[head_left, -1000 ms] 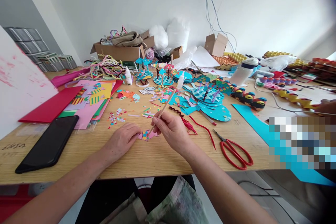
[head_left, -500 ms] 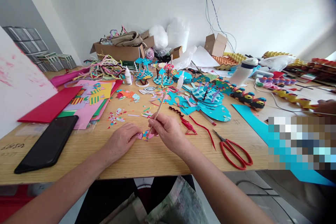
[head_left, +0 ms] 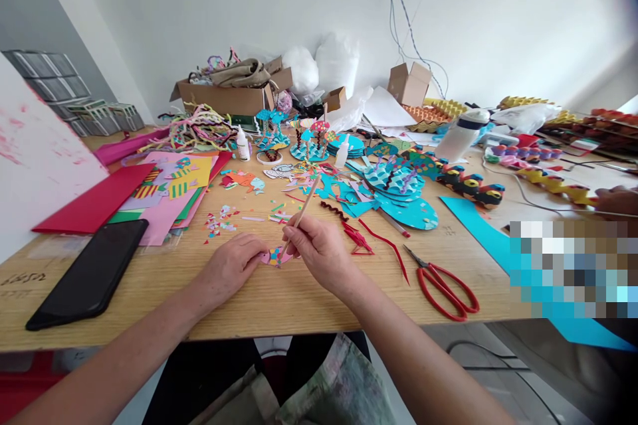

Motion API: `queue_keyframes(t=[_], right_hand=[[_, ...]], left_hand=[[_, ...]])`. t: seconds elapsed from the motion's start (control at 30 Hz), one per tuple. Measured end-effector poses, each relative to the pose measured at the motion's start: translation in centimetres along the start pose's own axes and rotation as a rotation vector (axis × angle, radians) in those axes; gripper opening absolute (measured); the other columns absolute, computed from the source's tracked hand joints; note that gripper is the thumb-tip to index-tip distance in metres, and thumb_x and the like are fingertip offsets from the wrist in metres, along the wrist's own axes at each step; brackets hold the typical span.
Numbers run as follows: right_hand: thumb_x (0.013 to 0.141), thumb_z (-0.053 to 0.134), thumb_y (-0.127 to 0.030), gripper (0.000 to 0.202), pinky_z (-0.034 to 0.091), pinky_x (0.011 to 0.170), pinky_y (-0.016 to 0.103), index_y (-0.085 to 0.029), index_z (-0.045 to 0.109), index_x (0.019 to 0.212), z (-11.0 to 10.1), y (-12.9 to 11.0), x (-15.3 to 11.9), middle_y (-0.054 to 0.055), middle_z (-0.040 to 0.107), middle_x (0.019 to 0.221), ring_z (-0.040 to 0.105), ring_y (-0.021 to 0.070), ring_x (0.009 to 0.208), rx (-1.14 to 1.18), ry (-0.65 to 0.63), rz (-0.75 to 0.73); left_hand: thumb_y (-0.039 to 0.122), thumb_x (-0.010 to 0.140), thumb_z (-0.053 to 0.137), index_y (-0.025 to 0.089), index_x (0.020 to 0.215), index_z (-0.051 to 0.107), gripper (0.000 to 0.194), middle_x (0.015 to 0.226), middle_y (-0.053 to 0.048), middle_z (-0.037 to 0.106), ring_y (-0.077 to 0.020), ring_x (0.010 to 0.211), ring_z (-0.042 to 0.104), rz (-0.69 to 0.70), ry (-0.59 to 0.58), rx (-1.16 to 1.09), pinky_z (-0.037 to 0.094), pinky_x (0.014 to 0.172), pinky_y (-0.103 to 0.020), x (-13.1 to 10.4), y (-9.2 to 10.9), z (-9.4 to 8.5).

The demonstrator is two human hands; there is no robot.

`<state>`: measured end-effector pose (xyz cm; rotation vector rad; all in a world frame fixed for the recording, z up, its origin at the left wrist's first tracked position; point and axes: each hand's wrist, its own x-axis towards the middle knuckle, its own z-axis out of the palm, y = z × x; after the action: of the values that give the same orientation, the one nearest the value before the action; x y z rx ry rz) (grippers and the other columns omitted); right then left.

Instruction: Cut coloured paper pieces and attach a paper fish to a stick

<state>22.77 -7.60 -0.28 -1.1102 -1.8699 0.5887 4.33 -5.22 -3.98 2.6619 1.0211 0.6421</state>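
On the wooden table in front of me lies a small pink paper fish [head_left: 273, 257] with blue and yellow patches. The curled fingers of my left hand [head_left: 234, 263] hold its left edge down against the tabletop. My right hand [head_left: 319, 251] is closed in a pen-like grip round a thin wooden stick [head_left: 309, 202]. The stick's lower end touches the fish or hovers just over it; I cannot tell which. Tiny coloured paper scraps [head_left: 219, 222] are scattered beyond my left hand.
Red-handled scissors [head_left: 447, 287] and red pipe cleaners [head_left: 391, 246] lie to the right. A black phone [head_left: 92, 272] and coloured paper sheets [head_left: 164, 212] are at the left. Glue bottles [head_left: 243, 145] and blue paper crafts [head_left: 393, 179] stand farther back. Another person's hand [head_left: 618, 201] shows at the right edge.
The upper end of the stick has tipped slightly to the right. Both hands stay in nearly the same place, and the fish has not visibly moved.
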Motion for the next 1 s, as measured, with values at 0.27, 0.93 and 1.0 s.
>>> queue_keyframes(t=[0.27,0.93,1.0], right_hand=[[0.083,0.042,-0.021,0.016,0.039,0.054,0.02,-0.019,0.048,0.068,0.15,-0.09,0.08,-0.002,0.056,0.056,0.054,0.0101,0.053,-0.023,-0.007,-0.013],[0.084,0.042,-0.021,0.015,0.04,0.055,0.02,-0.019,0.049,0.071,0.31,-0.62,0.44,-0.003,0.054,0.053,0.054,0.01,0.053,-0.014,-0.022,0.021],[0.084,0.042,-0.021,0.015,0.04,0.054,0.02,-0.019,0.048,0.071,0.3,-0.61,0.46,-0.003,0.054,0.053,0.054,0.0099,0.053,-0.012,-0.029,0.023]], left_hand=[[0.015,0.082,0.044,0.018,0.085,0.055,0.012,0.081,-0.001,0.059,-0.0152,0.08,0.051,-0.007,-0.006,0.001,0.041,0.073,-0.028,0.02,-0.24,0.2],[0.013,0.081,0.043,0.019,0.082,0.055,0.013,0.081,-0.001,0.059,-0.0152,0.08,0.052,-0.007,0.0,-0.011,0.041,0.073,-0.028,0.02,0.03,-0.02],[0.013,0.081,0.043,0.019,0.081,0.054,0.013,0.081,-0.001,0.059,-0.0153,0.08,0.052,-0.006,-0.003,-0.01,0.041,0.073,-0.028,0.01,0.01,-0.01]])
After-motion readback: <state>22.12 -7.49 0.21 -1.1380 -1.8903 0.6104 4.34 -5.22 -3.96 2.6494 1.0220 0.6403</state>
